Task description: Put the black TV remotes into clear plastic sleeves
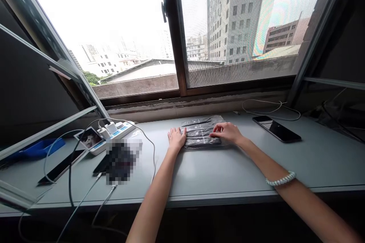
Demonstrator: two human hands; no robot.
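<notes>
A clear, crinkled plastic package (199, 131) of dark, strip-shaped pieces lies flat on a pale grey desk (211, 176), between the person's two hands and below a dark-framed window (174, 34). The left hand (176, 139) rests at the package's left edge, palm down, fingers slightly apart. The right hand (227, 132), its wrist bearing a pale, beaded-looking band (281, 179), reaches over the right portion; thumb and forefinger are bent towards each other at the plastic, though whether they clamp it cannot be told. Right of the package: a black, rectangular phone (276, 129) near a looped white cable (281, 104). Left: a white-and-blue power strip (125, 130).
</notes>
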